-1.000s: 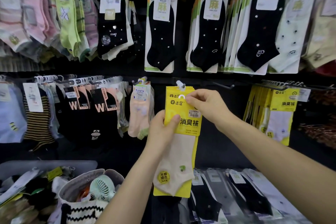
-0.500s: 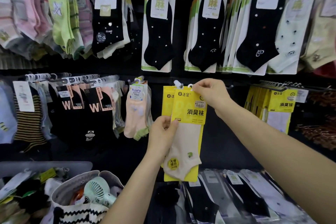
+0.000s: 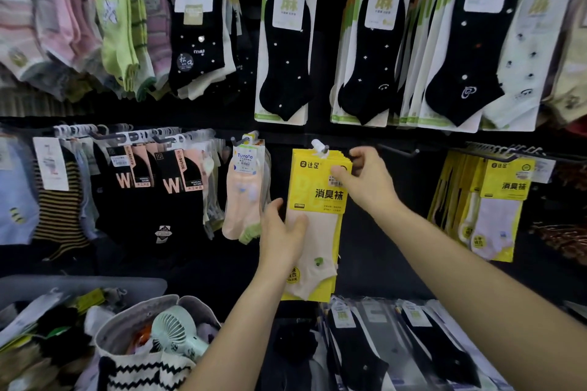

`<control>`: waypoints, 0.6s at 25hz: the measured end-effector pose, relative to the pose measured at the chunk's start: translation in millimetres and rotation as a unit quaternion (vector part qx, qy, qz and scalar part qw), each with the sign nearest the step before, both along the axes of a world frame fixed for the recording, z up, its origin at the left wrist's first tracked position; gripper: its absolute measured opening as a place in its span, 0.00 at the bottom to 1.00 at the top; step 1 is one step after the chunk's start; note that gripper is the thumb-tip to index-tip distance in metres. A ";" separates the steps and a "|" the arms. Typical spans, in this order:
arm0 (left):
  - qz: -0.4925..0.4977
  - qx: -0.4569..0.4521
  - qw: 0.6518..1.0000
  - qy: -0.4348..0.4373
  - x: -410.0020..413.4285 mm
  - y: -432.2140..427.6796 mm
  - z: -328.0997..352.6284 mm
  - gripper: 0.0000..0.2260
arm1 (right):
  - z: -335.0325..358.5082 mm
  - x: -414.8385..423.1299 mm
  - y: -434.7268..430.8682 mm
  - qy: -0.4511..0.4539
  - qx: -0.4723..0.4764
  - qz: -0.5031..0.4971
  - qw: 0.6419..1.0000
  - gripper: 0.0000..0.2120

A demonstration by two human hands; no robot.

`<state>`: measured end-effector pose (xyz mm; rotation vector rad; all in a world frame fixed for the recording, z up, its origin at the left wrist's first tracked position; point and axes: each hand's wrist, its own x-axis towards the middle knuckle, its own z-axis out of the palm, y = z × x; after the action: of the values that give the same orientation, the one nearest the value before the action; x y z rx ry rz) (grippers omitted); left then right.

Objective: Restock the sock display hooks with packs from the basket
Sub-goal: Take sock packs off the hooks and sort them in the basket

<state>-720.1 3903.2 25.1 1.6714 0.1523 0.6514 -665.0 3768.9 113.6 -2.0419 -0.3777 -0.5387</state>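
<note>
Pinching flat yellow card packs (image 3: 313,182) — right hand (image 3: 368,184), left hand (image 3: 281,235).

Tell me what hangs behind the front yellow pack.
More yellow packs: only their stacked edges show past the front pack. Their faces are covered, so they cannot be counted.

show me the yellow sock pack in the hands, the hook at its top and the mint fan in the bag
yellow sock pack (image 3: 320,200): head view, printed header card
hook (image 3: 319,146): head view, its white tip
mint fan (image 3: 176,332): head view, round front grille
</note>
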 end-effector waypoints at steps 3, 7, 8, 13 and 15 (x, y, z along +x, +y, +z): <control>-0.083 0.008 0.996 -0.035 3.3 -9.3 -4.5 0.17 | -32.8 -5.9 0.4 0.071 0.017 0.059 0.996 0.28; -0.109 0.004 0.992 -0.062 12.5 -14.1 -8.3 0.18 | -54.6 -4.9 7.6 0.092 0.029 0.126 0.987 0.28; -0.108 0.004 0.992 -0.065 15.5 -14.2 -9.2 0.18 | -55.0 -2.0 8.3 0.093 0.039 0.132 0.986 0.29; -0.088 -0.015 0.994 -0.062 30.5 -13.3 -11.7 0.15 | -53.2 7.1 13.2 0.108 0.065 0.126 0.984 0.29; -0.083 -0.019 0.995 -0.061 34.7 -10.1 -12.6 0.15 | -55.6 8.9 13.8 0.111 0.071 0.129 0.983 0.29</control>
<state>-685.4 3893.1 12.6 1.5840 -0.0604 0.6189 -656.1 3782.7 58.0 -1.8558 -0.4470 -0.1718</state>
